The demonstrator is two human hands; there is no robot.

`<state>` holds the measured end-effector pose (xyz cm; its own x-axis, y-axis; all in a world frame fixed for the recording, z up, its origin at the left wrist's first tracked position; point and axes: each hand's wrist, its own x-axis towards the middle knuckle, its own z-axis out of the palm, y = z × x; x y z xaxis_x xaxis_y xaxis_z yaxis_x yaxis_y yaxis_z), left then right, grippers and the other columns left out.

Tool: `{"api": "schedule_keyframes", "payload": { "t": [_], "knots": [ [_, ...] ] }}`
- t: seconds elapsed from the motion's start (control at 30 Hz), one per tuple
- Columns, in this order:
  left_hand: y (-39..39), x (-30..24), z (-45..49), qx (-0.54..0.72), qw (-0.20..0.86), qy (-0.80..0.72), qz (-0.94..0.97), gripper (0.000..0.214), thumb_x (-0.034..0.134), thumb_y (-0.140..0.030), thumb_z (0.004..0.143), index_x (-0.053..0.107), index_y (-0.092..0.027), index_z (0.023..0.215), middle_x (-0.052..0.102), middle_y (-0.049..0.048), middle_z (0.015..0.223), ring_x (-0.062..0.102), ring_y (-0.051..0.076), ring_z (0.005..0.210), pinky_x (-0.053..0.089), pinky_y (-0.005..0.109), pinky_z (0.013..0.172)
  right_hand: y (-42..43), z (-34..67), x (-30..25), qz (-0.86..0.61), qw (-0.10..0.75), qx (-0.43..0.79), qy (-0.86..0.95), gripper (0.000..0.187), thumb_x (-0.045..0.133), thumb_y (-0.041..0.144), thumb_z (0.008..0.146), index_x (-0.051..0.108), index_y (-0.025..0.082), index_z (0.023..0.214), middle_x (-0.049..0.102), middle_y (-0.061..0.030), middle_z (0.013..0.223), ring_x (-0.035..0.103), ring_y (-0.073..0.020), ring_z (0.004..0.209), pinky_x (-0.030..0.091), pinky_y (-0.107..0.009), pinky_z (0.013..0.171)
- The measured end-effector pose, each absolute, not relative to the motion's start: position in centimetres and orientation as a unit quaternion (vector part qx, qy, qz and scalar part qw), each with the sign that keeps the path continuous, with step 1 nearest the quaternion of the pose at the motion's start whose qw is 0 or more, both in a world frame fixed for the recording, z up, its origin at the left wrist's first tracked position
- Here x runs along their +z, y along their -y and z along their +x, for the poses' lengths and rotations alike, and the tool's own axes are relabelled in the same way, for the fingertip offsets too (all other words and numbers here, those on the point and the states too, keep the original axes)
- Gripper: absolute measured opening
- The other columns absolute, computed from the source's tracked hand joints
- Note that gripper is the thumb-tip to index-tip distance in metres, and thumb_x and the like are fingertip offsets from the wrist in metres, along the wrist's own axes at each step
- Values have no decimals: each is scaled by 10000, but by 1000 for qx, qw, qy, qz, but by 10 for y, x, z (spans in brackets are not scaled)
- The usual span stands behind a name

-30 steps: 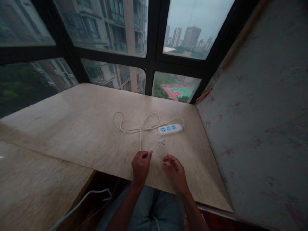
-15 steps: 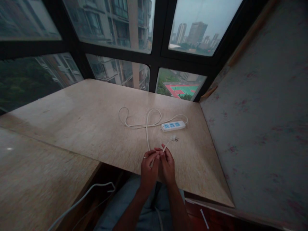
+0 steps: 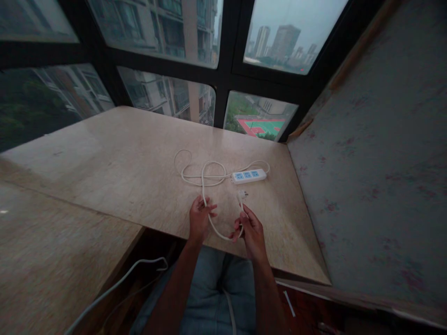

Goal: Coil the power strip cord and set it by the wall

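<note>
Left hand (image 3: pixel 199 218): fingers parted at the cord (image 3: pixel 203 185) near the front edge of the tabletop (image 3: pixel 139 158). Hands, together half a second ago, now separate, opening a slack bend between. Right hand (image 3: pixel 248 229): closed on cord below the plug (image 3: pixel 242 194); power strip (image 3: pixel 248 176) behind, toward the right edge.

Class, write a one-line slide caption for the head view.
Right hand holds a white cord near its plug; power strip behind.

Windows (image 3: pixel 281 32) in dim daylight, above a beige counter (image 3: pixel 115 158)
Dark frames (image 3: pixel 226 70) divide them; outside are an apartment block (image 3: pixel 190 37), green trees (image 3: pixel 31 100), hazy towers (image 3: pixel 285 41) and a red-and-green sports court (image 3: pixel 264 126) under a grey sky (image 3: pixel 279 11); the wall (image 3: pixel 366 139) at right is pale, patterned with faded pink flowers (image 3: pixel 330 204); the floor (image 3: pixel 307 302) below shows dark red.
</note>
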<state>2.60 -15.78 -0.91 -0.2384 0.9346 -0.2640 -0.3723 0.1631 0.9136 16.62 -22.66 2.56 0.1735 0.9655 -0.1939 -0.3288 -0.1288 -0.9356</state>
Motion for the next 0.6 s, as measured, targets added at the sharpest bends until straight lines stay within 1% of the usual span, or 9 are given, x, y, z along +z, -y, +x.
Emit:
{"api": "schedule_keyframes", "payload": {
  "t": [0.03, 0.1, 0.17, 0.23, 0.3, 0.37, 0.4, 0.5, 0.6],
  "knots": [
    [158, -8, 25, 581, 564, -520, 273, 446, 654, -172, 689, 551, -175, 1123, 599, 108, 1164, 682, 153, 742, 516, 212, 474, 227, 170, 26, -514, 568, 549, 334, 652, 609, 482, 822, 460, 202, 1392, 580, 62, 622, 519, -94, 350, 498, -260, 427],
    [160, -5, 22, 567, 583, -508, 283, 426, 630, -152, 664, 585, -151, 1087, 624, 110, 1126, 657, 131, 647, 462, 196, 401, 226, 180, 27, -539, 541, 528, 371, 596, 600, 482, 824, 524, 199, 1343, 573, 57, 646, 523, -90, 353, 497, -257, 418],
    [163, -2, 19, 553, 609, -491, 287, 480, 612, -156, 661, 576, -140, 1139, 651, 98, 1050, 609, 108, 537, 456, 219, 375, 224, 190, 26, -564, 499, 511, 414, 526, 588, 454, 824, 588, 199, 1285, 586, 46, 687, 519, -80, 354, 496, -255, 419],
    [166, 1, 17, 534, 628, -480, 300, 597, 608, -191, 696, 498, -155, 1282, 672, 60, 933, 546, 88, 433, 469, 245, 368, 220, 198, 24, -583, 445, 494, 467, 439, 562, 396, 831, 649, 202, 1215, 613, 30, 718, 511, -70, 352, 478, -242, 416],
    [169, 5, 15, 510, 637, -479, 323, 721, 619, -258, 755, 352, -200, 1422, 669, 12, 820, 507, 80, 372, 478, 253, 371, 217, 203, 23, -589, 394, 477, 520, 374, 521, 327, 839, 696, 210, 1147, 643, 12, 732, 504, -66, 358, 448, -225, 408],
    [171, 9, 13, 488, 646, -480, 337, 788, 620, -347, 806, 235, -238, 1485, 640, -28, 713, 518, 90, 363, 485, 249, 385, 212, 207, 24, -582, 360, 461, 565, 354, 491, 265, 832, 728, 223, 1091, 667, -5, 753, 504, -71, 385, 418, -214, 403],
    [171, 10, 12, 480, 650, -480, 340, 795, 613, -391, 823, 214, -242, 1494, 617, -43, 663, 532, 98, 369, 487, 245, 394, 209, 208, 27, -576, 349, 452, 585, 354, 484, 238, 822, 740, 231, 1065, 674, -10, 764, 511, -78, 411, 407, -209, 407],
    [171, 14, 10, 462, 658, -481, 350, 762, 594, -481, 841, 252, -237, 1476, 566, -62, 581, 581, 126, 392, 484, 231, 408, 198, 211, 39, -551, 308, 407, 660, 347, 499, 168, 777, 772, 245, 976, 682, -19, 745, 556, -111, 526, 412, -210, 478],
    [170, 14, 13, 441, 649, -504, 362, 713, 670, -488, 785, 350, -238, 1371, 598, -53, 633, 581, 123, 369, 473, 217, 389, 184, 215, 55, -514, 231, 364, 742, 393, 495, 80, 739, 781, 258, 941, 690, -16, 708, 585, -131, 607, 433, -226, 595]
  ]
}}
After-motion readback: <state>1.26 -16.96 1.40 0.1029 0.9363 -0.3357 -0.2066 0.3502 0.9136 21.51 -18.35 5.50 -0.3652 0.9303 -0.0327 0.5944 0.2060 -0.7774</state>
